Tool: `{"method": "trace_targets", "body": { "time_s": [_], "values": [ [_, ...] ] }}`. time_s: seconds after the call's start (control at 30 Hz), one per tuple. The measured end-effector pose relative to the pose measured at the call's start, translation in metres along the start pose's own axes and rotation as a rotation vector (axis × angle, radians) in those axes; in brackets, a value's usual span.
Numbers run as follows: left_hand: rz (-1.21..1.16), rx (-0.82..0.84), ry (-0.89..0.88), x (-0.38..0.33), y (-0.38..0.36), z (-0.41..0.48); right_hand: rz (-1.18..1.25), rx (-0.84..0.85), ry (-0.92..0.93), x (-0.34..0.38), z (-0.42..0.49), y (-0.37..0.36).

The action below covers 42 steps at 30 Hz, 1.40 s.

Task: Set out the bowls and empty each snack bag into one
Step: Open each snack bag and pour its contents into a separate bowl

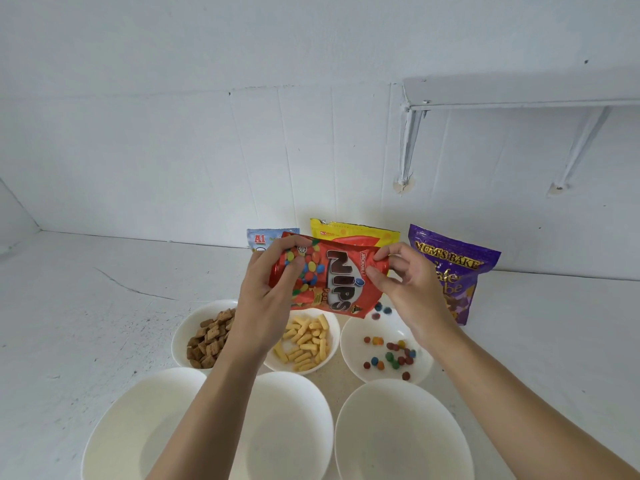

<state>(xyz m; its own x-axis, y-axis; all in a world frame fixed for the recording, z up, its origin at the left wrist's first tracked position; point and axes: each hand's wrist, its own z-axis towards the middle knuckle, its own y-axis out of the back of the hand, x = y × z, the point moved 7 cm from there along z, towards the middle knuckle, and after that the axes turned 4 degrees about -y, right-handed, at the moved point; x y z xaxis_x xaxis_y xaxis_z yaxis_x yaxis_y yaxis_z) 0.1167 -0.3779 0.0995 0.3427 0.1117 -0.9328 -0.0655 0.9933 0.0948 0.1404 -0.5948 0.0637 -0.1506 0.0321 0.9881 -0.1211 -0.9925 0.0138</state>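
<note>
Both hands hold a red candy bag (pixel 332 275) tilted over the back right bowl (pixel 353 344). My left hand (pixel 273 289) grips its bottom end, and my right hand (pixel 405 282) pinches its open end. Coloured candies (pixel 381 308) fall from the bag, and others (pixel 391 355) lie in that bowl. The back left bowl (pixel 180 337) holds brown squares. Yellow sticks fill the back middle bowl (pixel 334 332). Three white bowls stand empty in the front row: left (pixel 121 427), middle (pixel 287 427) and right (pixel 398 434).
Against the wall stand a purple bag (pixel 453 268), a yellow bag (pixel 349 232) and a small blue-white bag (pixel 259 239), the last two partly hidden by the red bag. A white shelf (pixel 519 95) on brackets juts out at upper right. Everything stands on a white counter (pixel 86 306).
</note>
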Motion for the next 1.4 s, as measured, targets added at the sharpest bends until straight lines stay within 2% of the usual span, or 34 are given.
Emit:
{"method": "trace_targets", "body": {
  "time_s": [0.13, 0.37, 0.47, 0.63, 1.0, 1.1, 1.27, 1.4],
  "values": [
    [0.044, 0.035, -0.03, 0.0, -0.003, -0.003, -0.018, -0.019, -0.008, -0.004, -0.001, 0.002],
    [0.029, 0.133, 0.074, 0.027, -0.016, -0.013, -0.19, -0.051, -0.17, -0.038, -0.005, 0.008],
    [0.032, 0.145, 0.094, 0.034, -0.017, -0.016, -0.19, -0.051, -0.201, -0.045, -0.007, 0.009],
    [0.006, 0.13, 0.084, 0.021, -0.016, -0.011, -0.15, -0.068, -0.139, -0.031, -0.007, 0.01],
    [0.069, 0.076, -0.109, -0.047, -0.009, 0.004, 0.091, -0.089, 0.068, 0.011, -0.008, 0.004],
    [0.116, 0.101, -0.121, -0.046, -0.012, 0.006, 0.098, -0.108, 0.044, 0.006, -0.01, 0.004],
    [0.135, 0.148, -0.04, -0.023, -0.02, 0.005, 0.03, -0.142, -0.041, -0.014, -0.015, 0.008],
    [0.11, 0.123, -0.028, -0.026, -0.019, 0.006, 0.022, -0.128, -0.034, -0.009, -0.013, 0.007]
  ]
}}
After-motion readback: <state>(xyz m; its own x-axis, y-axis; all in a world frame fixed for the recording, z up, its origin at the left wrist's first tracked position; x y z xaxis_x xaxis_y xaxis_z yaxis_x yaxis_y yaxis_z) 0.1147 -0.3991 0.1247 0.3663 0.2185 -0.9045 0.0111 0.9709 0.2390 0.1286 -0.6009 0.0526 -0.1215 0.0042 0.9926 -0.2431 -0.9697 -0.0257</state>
